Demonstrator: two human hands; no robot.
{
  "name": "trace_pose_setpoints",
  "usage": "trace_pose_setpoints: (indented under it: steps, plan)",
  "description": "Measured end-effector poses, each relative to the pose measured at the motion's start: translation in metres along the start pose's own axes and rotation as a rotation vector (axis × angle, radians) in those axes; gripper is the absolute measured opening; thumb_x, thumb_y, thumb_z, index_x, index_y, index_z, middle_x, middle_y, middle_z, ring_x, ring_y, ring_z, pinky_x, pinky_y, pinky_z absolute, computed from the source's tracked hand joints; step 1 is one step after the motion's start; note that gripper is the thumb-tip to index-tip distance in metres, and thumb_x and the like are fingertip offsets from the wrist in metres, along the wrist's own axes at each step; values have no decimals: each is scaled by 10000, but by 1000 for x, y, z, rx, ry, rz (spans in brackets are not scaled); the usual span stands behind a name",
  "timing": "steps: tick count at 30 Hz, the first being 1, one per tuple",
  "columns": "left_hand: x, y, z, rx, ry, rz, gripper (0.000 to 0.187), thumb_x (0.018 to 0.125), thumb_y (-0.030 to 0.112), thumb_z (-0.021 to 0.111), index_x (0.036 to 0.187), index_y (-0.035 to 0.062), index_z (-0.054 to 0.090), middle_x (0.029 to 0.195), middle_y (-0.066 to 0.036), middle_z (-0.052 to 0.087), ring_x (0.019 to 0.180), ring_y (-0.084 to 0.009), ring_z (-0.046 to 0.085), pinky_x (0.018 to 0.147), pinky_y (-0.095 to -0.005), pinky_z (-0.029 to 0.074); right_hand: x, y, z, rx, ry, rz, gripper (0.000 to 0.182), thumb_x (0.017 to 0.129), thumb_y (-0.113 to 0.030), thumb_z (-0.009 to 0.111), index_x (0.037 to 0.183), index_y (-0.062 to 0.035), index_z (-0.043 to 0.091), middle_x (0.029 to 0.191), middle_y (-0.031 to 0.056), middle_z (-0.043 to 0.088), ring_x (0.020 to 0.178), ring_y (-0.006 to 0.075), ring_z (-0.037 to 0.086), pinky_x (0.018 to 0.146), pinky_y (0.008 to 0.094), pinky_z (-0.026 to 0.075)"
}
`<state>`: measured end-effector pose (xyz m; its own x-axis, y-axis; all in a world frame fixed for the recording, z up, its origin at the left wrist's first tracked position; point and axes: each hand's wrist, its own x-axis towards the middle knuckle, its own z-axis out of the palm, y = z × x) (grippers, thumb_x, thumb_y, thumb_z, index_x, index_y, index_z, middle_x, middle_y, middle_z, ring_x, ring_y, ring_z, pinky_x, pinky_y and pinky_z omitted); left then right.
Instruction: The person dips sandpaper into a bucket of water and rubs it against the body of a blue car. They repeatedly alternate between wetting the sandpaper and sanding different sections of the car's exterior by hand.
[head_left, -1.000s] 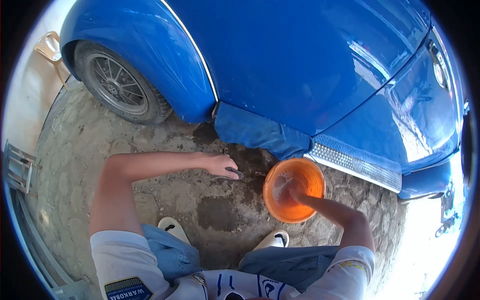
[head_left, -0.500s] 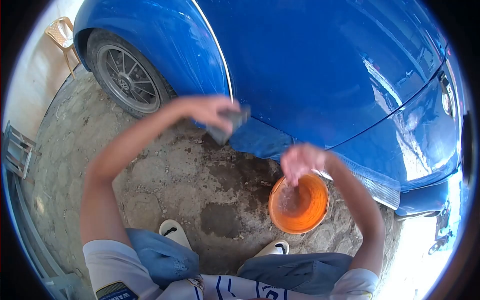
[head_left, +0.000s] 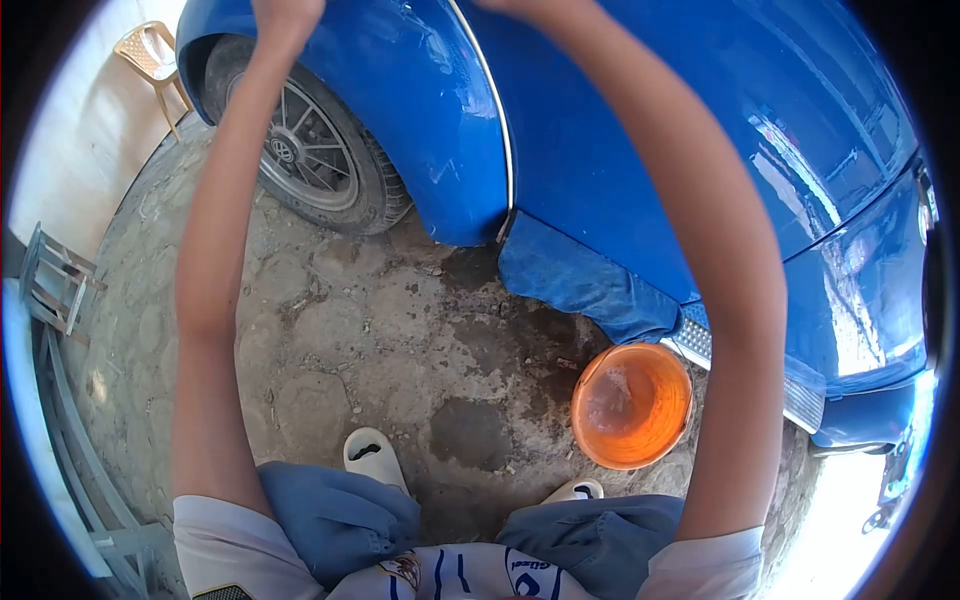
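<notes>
Both arms reach forward over a blue car [head_left: 620, 170]. My left hand [head_left: 288, 12] is at the top edge, over the front fender [head_left: 400, 90]; its fingers are cut off, so whatever it holds is hidden. My right hand [head_left: 525, 4] shows only a small part at the top edge, in front of the body panel, with its fingers out of sight. An orange bucket [head_left: 676, 425] with cloudy water stands on the ground below my right forearm. A wet-looking blue cloth [head_left: 575, 268] drapes over the running board [head_left: 800, 405] beside the bucket.
The car's wheel [head_left: 315, 150] is at the left. A tan plastic chair [head_left: 150, 55] stands by the wall, and a wooden stool [head_left: 62, 285] lies further left near metal bars [head_left: 75, 440]. Damp patches mark the rough ground [head_left: 310, 330] around my white slippers [head_left: 375, 455].
My left hand, which held a grey block-like piece, has moved up to the fender. My right hand has left its place above the bucket and reached up the car. The view has shifted slightly.
</notes>
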<state>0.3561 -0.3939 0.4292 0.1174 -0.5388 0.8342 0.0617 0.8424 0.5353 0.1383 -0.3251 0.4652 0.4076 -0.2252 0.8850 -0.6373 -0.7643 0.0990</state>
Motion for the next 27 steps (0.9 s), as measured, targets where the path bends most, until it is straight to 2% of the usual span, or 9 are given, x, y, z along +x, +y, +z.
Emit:
trace_pose_setpoints:
  steps: [3,4,6,8,12,18,22,23,27]
  plan:
    - [-39,-26,10,758,-14,591,322,1055,216,576,1292,31,693,1333,-187,672,1234,-322,618,1064,-404,472,-65,-25,9,-271,-36,-303,427,977,-138,582,1367,37,595,1251,253,676,1169,434,649,1084,524,485]
    - [-58,-20,13,818,-86,664,320,1030,204,592,1315,92,687,1364,-137,663,1271,-315,600,1089,-440,449,-91,-22,18,-359,-195,-252,419,1072,-333,472,1381,-101,634,1439,159,599,1323,311,593,1142,468,467]
    - [-97,-34,15,865,-236,786,418,996,250,606,1412,253,648,1485,-7,623,1380,-270,551,1174,-537,373,-160,-35,38,-465,-308,-108,562,1039,-369,539,1573,-210,465,1617,109,415,1560,327,308,1280,510,260]
    - [-154,-47,21,743,-335,744,450,976,190,569,1406,291,656,1549,27,574,1479,-253,449,1221,-565,270,-228,-49,56,-457,-381,9,619,1070,-410,498,1638,-220,343,1637,115,387,1605,349,191,1297,551,182]
    - [-265,-108,5,842,-806,827,565,982,124,560,1502,342,567,1659,12,451,1548,-247,372,1270,-509,168,-311,-76,54,-431,-965,207,558,1111,-504,379,1582,-216,457,1679,96,341,1615,349,144,1305,580,138]
    - [-279,-102,1,773,-833,766,594,1002,144,595,1538,387,510,1683,27,401,1576,-223,315,1292,-516,148,-305,-75,19,-302,-889,3,531,1120,-501,353,1491,-200,585,1648,93,393,1628,315,80,1327,539,91]
    - [-265,-68,-4,682,-1012,735,498,994,180,632,1462,351,602,1625,23,475,1560,-220,342,1269,-532,241,-269,-75,-29,-31,-1036,118,399,1094,-370,472,1340,-128,672,1595,141,453,1491,353,420,1270,472,321]
    - [-253,-68,-1,589,-1001,867,369,970,203,666,1329,279,710,1482,4,622,1448,-214,506,1234,-497,339,-264,-78,-38,-32,-1021,129,320,1044,-294,547,1242,-92,698,1513,156,535,1362,353,554,1175,465,436]
    - [-157,-24,10,679,-442,1062,288,939,161,665,1196,238,771,1139,24,779,1106,-178,717,1037,-414,543,-242,-90,-81,-80,-1050,57,330,1014,-253,570,1254,-73,706,1443,159,602,1348,328,562,1156,466,445]
